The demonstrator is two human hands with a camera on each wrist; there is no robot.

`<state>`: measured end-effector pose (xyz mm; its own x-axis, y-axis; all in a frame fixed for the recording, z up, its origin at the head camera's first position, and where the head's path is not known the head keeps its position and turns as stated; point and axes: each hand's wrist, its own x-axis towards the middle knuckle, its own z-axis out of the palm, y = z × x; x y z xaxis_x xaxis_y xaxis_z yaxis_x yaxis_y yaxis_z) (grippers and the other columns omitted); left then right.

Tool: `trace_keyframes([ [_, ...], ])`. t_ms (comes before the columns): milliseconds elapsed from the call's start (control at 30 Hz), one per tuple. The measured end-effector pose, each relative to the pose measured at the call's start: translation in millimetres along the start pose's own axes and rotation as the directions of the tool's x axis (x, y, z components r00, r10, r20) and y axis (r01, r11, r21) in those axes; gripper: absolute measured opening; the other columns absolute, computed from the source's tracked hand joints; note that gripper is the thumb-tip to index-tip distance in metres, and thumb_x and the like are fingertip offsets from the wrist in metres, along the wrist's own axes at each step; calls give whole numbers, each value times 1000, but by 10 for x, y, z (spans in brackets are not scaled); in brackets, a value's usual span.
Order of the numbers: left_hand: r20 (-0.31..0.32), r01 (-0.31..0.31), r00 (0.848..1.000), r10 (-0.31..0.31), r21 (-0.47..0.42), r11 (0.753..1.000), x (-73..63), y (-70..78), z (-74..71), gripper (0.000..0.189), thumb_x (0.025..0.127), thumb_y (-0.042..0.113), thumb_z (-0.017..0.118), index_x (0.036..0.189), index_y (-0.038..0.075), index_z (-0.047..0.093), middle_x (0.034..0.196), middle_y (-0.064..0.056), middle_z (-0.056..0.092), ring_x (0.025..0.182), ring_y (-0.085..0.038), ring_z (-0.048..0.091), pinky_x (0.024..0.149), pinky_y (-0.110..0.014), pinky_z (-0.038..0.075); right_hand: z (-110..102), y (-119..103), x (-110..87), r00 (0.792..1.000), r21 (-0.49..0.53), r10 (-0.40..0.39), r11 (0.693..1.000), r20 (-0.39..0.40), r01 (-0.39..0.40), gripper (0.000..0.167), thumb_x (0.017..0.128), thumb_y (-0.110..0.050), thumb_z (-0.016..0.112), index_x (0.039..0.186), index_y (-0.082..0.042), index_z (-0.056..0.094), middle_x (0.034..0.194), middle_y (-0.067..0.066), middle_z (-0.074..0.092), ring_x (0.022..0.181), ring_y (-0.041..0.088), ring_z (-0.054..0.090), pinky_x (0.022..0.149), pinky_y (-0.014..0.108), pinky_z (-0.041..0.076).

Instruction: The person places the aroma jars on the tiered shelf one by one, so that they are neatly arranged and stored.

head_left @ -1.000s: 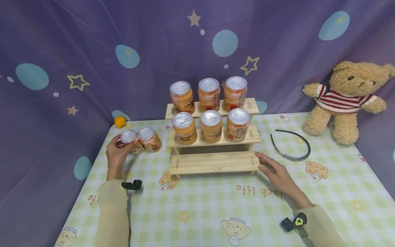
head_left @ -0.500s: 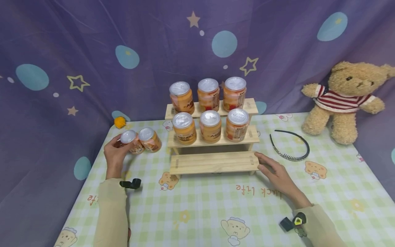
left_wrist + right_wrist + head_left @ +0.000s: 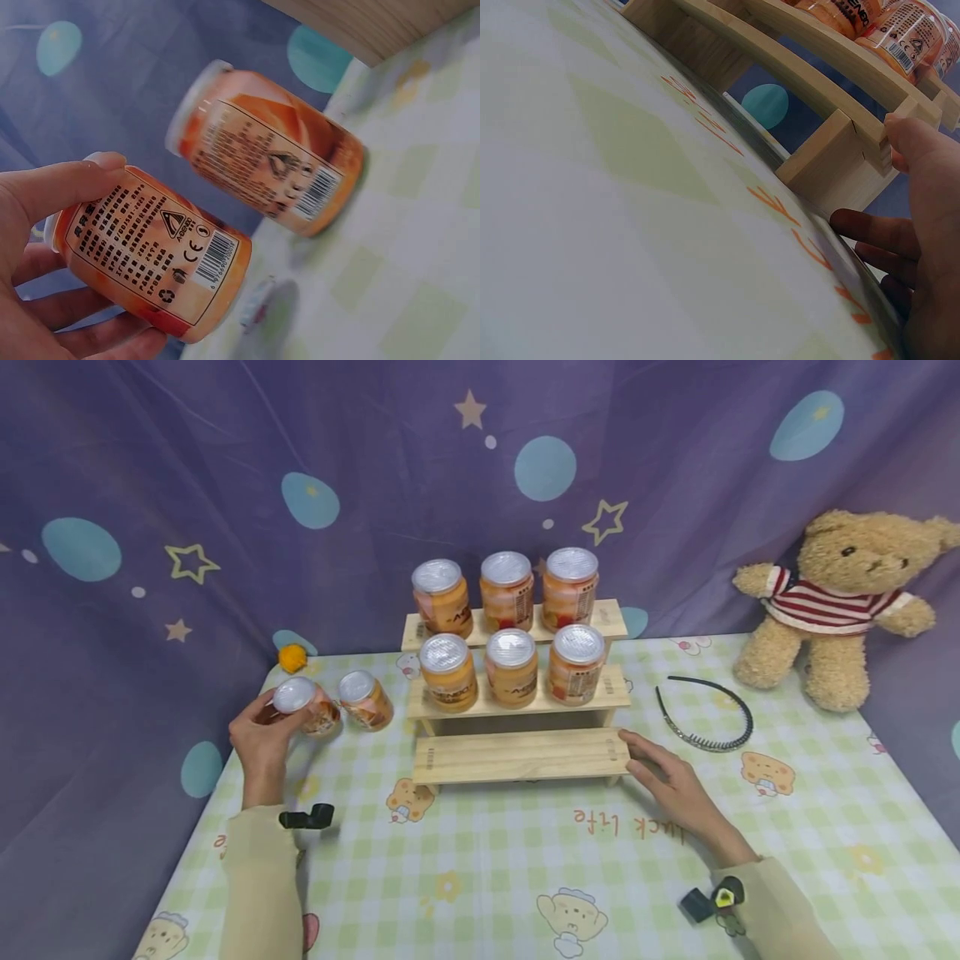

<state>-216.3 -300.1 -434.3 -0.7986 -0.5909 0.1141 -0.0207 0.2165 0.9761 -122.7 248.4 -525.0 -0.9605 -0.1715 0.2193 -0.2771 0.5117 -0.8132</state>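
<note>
At the table's left, my left hand grips an orange-labelled can with a silver lid. The left wrist view shows the thumb across the label of this can near its lid, the fingers behind it. A second, matching can stands on the cloth just right of it, a small gap between them. My right hand touches the right end of the lowest tier of a wooden three-tier stand. In the right wrist view, the thumb lies on that tier's corner and the other fingers extend loosely beside it.
Three cans sit on the middle tier and three on the top tier. A black headband and a teddy bear in a striped shirt are at the right. A yellow pompom lies at the back left corner.
My left hand has moved left with its can, tilting it and opening a gap to the second can. The right hand has stayed at the stand's lowest tier.
</note>
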Motion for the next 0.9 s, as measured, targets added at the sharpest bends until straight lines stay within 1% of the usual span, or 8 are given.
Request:
trace_keyframes([
  [167, -4, 7, 1000, -7, -93, 996, -82, 141, -116, 62, 64, 2, 93, 122, 5, 71, 86, 15, 67, 77, -2, 64, 67, -9, 51, 2, -2, 0, 1000, -3, 8, 1000, 4, -8, 50, 103, -20, 56, 151, -27, 45, 134, 8, 66, 123, -16, 48, 105, 0, 25],
  [300, 0, -26, 1000, 26, -147, 989, -158, 264, -184, 60, 65, -6, 89, 121, 1, 71, 88, 13, 69, 77, -4, 64, 68, -9, 52, 2, -10, 0, 1000, -9, 9, 1000, 2, -9, 50, 103, -21, 56, 151, -27, 45, 134, 8, 67, 123, -16, 48, 105, 0, 25],
  [367, -3, -54, 999, 54, -150, 987, -198, 328, -203, 58, 65, -8, 88, 120, 0, 71, 88, 13, 70, 76, -5, 64, 68, -9, 53, -1, -17, 1, 1000, -6, 9, 1000, 1, -9, 49, 103, -21, 56, 151, -28, 45, 135, 8, 66, 123, -16, 48, 105, 0, 25],
  [467, -2, -73, 997, 74, -148, 986, -258, 430, -218, 58, 65, -8, 88, 119, -1, 71, 87, 13, 70, 74, -4, 65, 68, -9, 53, -4, -15, 1, 1000, -6, 11, 1000, 5, -11, 49, 104, -21, 55, 151, -28, 44, 135, 8, 66, 123, -16, 48, 105, 0, 25],
  [567, 7, -62, 998, 63, -134, 989, -322, 518, -225, 59, 65, -6, 89, 120, 0, 71, 88, 14, 70, 74, -3, 66, 69, -9, 53, -6, -11, 1, 1000, -9, 16, 1000, 7, -16, 49, 104, -22, 55, 151, -29, 44, 136, 8, 66, 124, -17, 47, 106, 0, 25],
  [667, 16, -49, 999, 52, -143, 988, -388, 606, -223, 60, 63, -5, 91, 120, 2, 72, 90, 12, 71, 75, -4, 67, 69, -9, 54, -5, -5, 1, 1000, -14, 18, 1000, 7, -18, 49, 104, -22, 55, 152, -29, 43, 137, 8, 65, 124, -17, 46, 106, 0, 24],
  [767, 21, -52, 998, 56, -153, 987, -459, 697, -213, 60, 61, -5, 92, 117, 3, 73, 90, 10, 72, 74, -5, 68, 68, -10, 55, -6, -1, 1, 1000, -15, 17, 1000, 8, -17, 50, 104, -22, 55, 152, -29, 43, 136, 8, 65, 124, -16, 46, 106, 1, 24],
  [900, 33, -98, 994, 104, -147, 984, -562, 810, -194, 59, 59, -6, 93, 114, 4, 75, 88, 10, 74, 73, -6, 67, 65, -11, 54, -9, -1, -1, 1000, -7, 16, 1000, 9, -15, 50, 104, -22, 55, 152, -29, 43, 136, 8, 66, 124, -16, 47, 106, 1, 24],
])
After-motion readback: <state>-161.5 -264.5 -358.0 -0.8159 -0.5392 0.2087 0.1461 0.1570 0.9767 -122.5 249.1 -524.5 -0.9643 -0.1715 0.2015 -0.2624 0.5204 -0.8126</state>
